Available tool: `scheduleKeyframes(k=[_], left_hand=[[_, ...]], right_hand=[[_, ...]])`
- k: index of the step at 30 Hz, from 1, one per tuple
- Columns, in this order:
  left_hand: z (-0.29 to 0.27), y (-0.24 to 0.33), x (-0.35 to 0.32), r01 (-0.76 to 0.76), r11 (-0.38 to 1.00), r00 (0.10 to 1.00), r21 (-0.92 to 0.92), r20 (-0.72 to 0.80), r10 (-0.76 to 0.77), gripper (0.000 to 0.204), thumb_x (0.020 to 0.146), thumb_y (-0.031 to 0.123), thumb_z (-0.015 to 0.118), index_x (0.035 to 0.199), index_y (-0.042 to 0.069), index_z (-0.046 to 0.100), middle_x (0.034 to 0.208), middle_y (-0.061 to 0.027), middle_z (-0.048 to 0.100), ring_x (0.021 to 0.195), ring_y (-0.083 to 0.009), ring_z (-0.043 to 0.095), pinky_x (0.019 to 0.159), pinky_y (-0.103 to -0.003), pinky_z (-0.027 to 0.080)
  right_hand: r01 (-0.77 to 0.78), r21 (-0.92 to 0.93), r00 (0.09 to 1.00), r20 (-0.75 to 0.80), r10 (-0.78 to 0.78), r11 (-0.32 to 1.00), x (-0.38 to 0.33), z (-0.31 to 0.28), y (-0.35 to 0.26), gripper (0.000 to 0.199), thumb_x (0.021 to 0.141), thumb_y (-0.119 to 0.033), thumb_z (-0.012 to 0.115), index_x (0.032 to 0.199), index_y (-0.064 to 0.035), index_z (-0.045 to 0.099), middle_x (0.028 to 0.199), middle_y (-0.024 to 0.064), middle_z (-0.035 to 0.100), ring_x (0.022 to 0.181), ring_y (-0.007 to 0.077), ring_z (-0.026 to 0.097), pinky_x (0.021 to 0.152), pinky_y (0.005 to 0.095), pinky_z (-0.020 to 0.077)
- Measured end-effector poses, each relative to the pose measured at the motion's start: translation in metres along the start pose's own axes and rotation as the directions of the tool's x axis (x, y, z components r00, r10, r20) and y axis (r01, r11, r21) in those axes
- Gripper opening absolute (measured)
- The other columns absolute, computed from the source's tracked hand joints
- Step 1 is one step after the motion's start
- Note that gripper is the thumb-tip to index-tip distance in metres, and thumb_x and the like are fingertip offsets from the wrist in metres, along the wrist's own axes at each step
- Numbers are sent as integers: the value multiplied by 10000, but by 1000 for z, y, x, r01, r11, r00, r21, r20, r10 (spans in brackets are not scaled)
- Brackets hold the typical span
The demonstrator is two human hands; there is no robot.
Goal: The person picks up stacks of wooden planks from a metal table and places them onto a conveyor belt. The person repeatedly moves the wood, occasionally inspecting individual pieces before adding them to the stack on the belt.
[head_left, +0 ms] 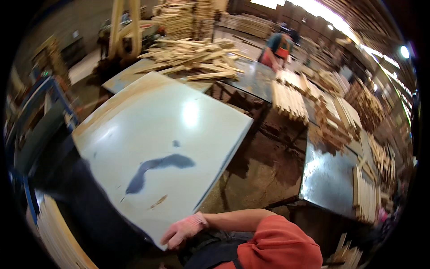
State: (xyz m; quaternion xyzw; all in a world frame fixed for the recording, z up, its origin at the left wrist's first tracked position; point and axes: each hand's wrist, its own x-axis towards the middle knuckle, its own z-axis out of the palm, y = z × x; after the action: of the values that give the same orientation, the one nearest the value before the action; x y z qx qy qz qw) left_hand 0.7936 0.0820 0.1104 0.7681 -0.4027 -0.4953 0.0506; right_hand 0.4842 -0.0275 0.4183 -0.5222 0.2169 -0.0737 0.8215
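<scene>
My right hand [182, 230], in a pinkish-white knit glove, is at the near corner of a large pale tabletop [134, 127]. Its fingers curl down over the edge there, and their tips are partly hidden. The forearm is bare below an orange sleeve and reaches across from the right. On the glossy top there is a dark blue-grey worn patch [168, 162], and a small wood sliver [159, 201] lies near my hand. I do not see my left hand.
A heap of loose wooden strips [201, 56] covers a table behind. At the far right, a person [277, 49] in an orange apron stands by stacked slats [289, 101]. A metal table [329, 177] bears more slats. Long boards [58, 237] stand at the lower left, near a blue frame [31, 197].
</scene>
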Motion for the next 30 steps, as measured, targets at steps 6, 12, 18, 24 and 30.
scheduleKeyframes(k=[6, 12, 18, 24, 30], left_hand=[[110, 77, -1, 14, 988, 999, 156, 35, -19, 404, 952, 244, 627, 1236, -25, 727, 1222, -195, 748, 1110, -339, 703, 979, -459, 540], [254, 163, 23, 106, 984, 994, 145, -43, -101, 466, 949, 266, 654, 1287, -48, 719, 1260, -199, 746, 1125, -322, 703, 999, -441, 533], [351, 299, 49, -92, 942, 985, 321, 169, 39, 501, 969, 366, 687, 1283, -24, 702, 1183, -184, 716, 1059, -297, 677, 907, -463, 527], [435, 409, 32, -94, 911, 960, 401, 278, -24, 637, 912, 405, 690, 1363, -44, 687, 1424, -241, 674, 1327, -357, 623, 1104, -450, 464], [518, 470, 108, -575, 480, 779, 663, 623, 71, 464, 976, 326, 617, 1334, 52, 726, 1441, -227, 667, 1365, -387, 612, 1141, -444, 461]], right_hand=[[91, 195, 502, -856, 124, 977, -228, -59, 190, 322, 997, -286, 587, 1123, -7, 686, 974, 85, 631, 924, 205, 605, 819, 339, 497], [-466, 237, -10, -965, 262, 853, -401, -46, 511, 358, 973, -382, 586, 1015, -52, 721, 1043, 215, 742, 1040, 418, 702, 870, 498, 540], [759, 532, 42, -617, 786, 376, -468, 37, 498, 231, 993, -202, 668, 805, -136, 550, 670, -4, 491, 519, 157, 463, 473, 325, 351], [724, 630, 28, -436, 900, 283, -475, 16, 549, 288, 938, -292, 732, 756, -97, 622, 668, 25, 573, 523, 176, 518, 489, 343, 416], [772, 557, -100, -367, 925, 305, -546, -59, 524, 206, 947, -283, 719, 982, -84, 676, 759, 19, 608, 563, 155, 522, 497, 339, 412]])
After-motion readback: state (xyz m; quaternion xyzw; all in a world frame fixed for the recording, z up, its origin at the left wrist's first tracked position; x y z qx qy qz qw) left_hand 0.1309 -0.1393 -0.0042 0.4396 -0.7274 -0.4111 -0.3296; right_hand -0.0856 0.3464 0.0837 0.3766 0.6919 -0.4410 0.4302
